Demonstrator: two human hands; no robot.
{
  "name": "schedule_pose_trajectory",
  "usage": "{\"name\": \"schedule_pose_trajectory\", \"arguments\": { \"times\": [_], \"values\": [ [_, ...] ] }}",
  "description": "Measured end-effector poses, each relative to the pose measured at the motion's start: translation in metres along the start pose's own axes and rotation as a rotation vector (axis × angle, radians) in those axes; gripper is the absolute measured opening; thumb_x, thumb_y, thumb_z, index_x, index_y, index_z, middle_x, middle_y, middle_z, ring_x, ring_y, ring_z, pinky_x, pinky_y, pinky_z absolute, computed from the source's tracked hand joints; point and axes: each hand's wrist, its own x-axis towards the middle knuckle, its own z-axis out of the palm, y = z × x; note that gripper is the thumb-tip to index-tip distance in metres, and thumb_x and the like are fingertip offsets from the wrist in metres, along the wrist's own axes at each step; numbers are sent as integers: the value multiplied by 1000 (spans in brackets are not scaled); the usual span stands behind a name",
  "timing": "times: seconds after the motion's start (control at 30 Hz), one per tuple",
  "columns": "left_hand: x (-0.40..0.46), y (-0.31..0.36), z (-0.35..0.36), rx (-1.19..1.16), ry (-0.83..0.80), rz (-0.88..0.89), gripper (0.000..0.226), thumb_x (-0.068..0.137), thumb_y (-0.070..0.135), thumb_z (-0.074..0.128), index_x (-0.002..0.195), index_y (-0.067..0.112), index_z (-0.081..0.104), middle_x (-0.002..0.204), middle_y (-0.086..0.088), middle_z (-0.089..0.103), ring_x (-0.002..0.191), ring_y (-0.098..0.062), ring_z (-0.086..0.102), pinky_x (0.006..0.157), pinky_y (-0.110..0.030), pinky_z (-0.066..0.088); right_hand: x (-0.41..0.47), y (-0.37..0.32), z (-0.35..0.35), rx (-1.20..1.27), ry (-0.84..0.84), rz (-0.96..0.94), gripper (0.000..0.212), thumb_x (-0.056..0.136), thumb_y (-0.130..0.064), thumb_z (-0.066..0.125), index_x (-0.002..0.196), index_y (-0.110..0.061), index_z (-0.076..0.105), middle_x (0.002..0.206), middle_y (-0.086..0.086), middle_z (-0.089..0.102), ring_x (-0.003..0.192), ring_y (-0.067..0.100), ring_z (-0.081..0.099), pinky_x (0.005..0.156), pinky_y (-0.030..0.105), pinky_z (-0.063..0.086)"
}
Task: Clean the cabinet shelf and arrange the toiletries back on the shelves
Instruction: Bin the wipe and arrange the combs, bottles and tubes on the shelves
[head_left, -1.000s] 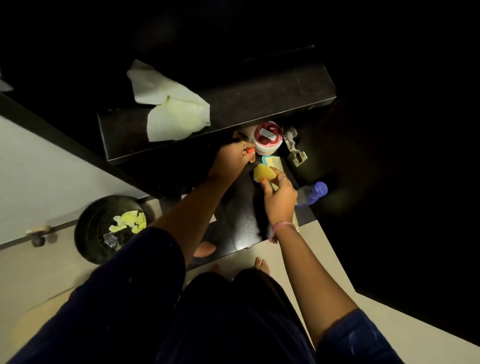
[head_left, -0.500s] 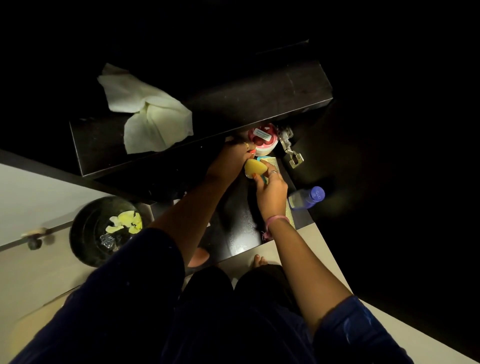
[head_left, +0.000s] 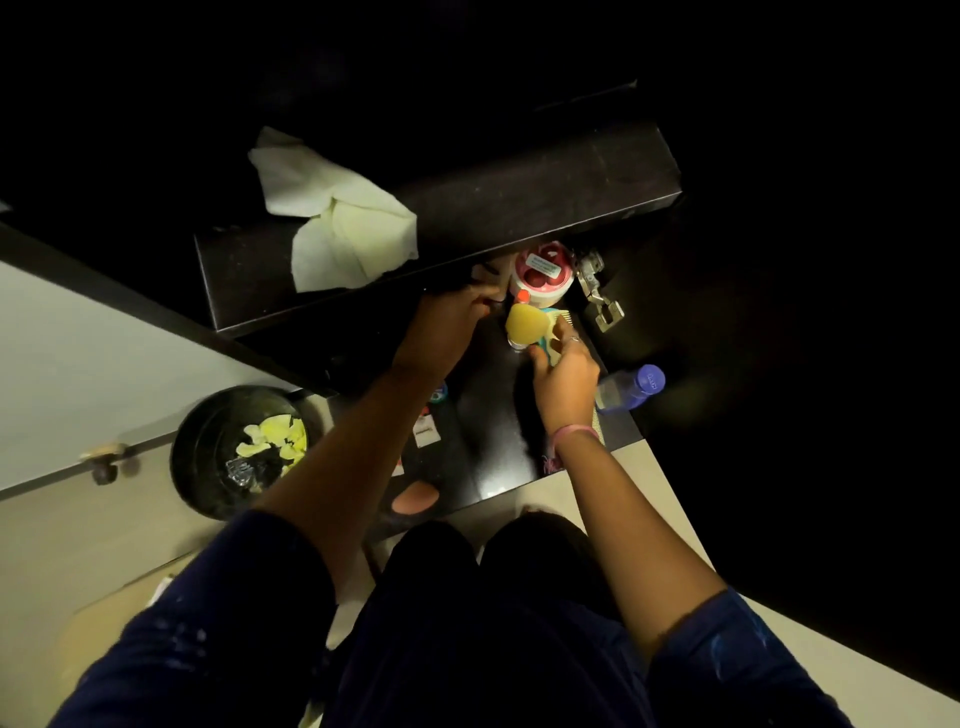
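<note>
A: Raised the yellow sponge (head_left: 525, 325) a little since a second ago and brought it nearer the red-and-white jar (head_left: 540, 273). Clamped now between thumb and fingers of the right hand (head_left: 563, 374), with the teal comb (head_left: 560, 316) pressed just beneath.

B: And the left hand (head_left: 447, 327)?

A: Tucked under the edge of the upper shelf (head_left: 519, 208), fingers curled into shadow. Cannot tell whether closed on anything.

B: Risks from here?

A: Could clip the jar with the sponge, or drag the comb along by accident. Might also nudge the blue-capped bottle (head_left: 631, 387), lying on its side at the edge of the lower shelf (head_left: 498, 415), and send it rolling off. Hard to judge gaps in such poor light.

B: Surface and room?

A: Glossy black shelves, likely slippery. Crumpled white cloth (head_left: 337, 218) left on the upper one. Pale floor (head_left: 597, 499) below, and a black bin (head_left: 197, 467) with yellowish scraps off to the left.
</note>
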Motion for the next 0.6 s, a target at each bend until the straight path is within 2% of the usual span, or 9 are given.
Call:
{"name": "schedule_pose_trajectory", "arguments": {
  "times": [0.07,0.1,0.17,0.2,0.27,0.33,0.4,0.5,0.6],
  "values": [
    [-25,-5,-14,-132,-8,-20,31,91,10,53,122,8,60,122,-10,64,114,-21,60,102,-25,42,-22,2,-6,25,38,26,45,90,-9,57,134,-7,48,130,12,57,119,25,54,104,28,38],
    [-38,-7,-20,-213,-39,-33,31,91,7,53,121,6,60,120,-11,65,111,-19,61,98,-19,44,-35,5,-8,56,31,9,42,89,-7,56,131,-7,51,127,11,60,115,23,57,102,26,39],
    [-69,-14,-31,-284,-112,-69,31,92,5,52,122,3,58,119,-11,65,108,-13,60,90,-9,45,-68,15,-9,143,-84,-50,39,87,2,54,125,-9,58,120,8,64,109,20,61,100,19,42],
    [-85,-19,-36,-256,-120,-89,31,92,6,52,122,3,58,119,-11,65,107,-13,60,90,-10,45,-84,21,-8,152,-158,-112,40,85,6,54,121,-9,60,117,6,64,107,19,62,98,13,42],
    [-115,-34,-42,-171,-81,-146,30,93,12,51,122,6,58,117,-10,65,106,-16,62,92,-22,48,-110,32,-4,132,-352,-201,45,81,9,57,121,-11,60,115,3,60,104,19,61,91,3,41],
    [-139,-48,-43,-139,-10,-253,27,93,15,52,118,8,59,112,-9,66,100,-17,63,87,-25,48,-129,37,4,84,-586,-214,53,81,0,63,130,-18,52,124,2,53,111,16,56,96,10,43],
    [-153,-57,-38,-132,38,-364,23,91,14,55,112,6,60,106,-11,66,92,-19,62,81,-29,49,-138,40,16,-60,-704,-236,63,81,-17,69,137,-26,42,136,0,45,123,15,47,107,22,38],
    [-163,-69,-21,-130,30,-481,19,87,16,61,103,6,58,102,-11,62,90,-20,58,81,-36,51,-145,34,35,-144,-725,-246,64,82,-28,69,138,-28,39,140,-1,43,128,16,40,106,23,30],
    [-163,-80,-4,-96,-5,-517,22,84,21,63,102,8,61,103,-11,63,96,-25,59,86,-43,50,-149,26,46,-82,-623,-284,46,83,-22,68,127,-20,53,129,3,54,119,19,48,99,19,34]
  ]
}}
